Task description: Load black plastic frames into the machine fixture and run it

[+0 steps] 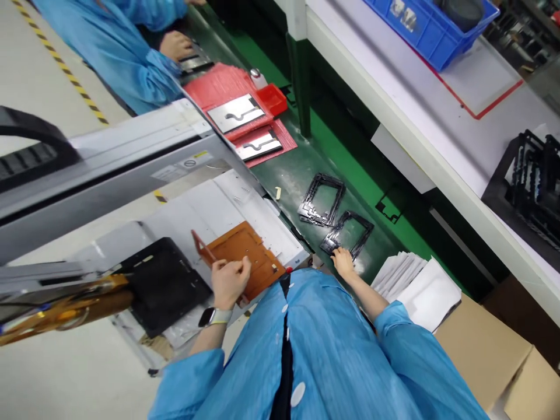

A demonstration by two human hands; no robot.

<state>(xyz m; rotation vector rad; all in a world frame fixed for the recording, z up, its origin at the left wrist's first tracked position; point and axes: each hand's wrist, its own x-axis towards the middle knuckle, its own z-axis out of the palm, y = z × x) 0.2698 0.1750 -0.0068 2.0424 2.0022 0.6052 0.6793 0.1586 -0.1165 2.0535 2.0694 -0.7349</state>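
Far left, black flat square panel (168,286) sits at 9 o'clock from the left hand (230,283); I'd keep the wrist and watch off it. Left hand is half curled, thumb near the forefinger, over the orange-brown flat plate (258,259); can't tell if it has hold of the narrow reddish-brown upright strip (203,248) along that plate's left side. Plate lies at 1 o'clock from that hand, on the white flat work surface (266,219). Best to steady by the rim, fingertips clear of where strip meets plate. Further right, on the green-topped bench (293,169): pile of thin black rectangular frames (321,219) at 11 o'clock from the right hand (343,262). Right hand is loosely bent, fingertips on the near end of a second set of black open frames (365,224) at 1 o'clock; can't tell if it's pinching. Thin bars likely flex and snag: take one by the wide end, keep it level, check nothing clings underneath. White stacked sheets (398,274) at 4 o'clock, so keep that elbow in.
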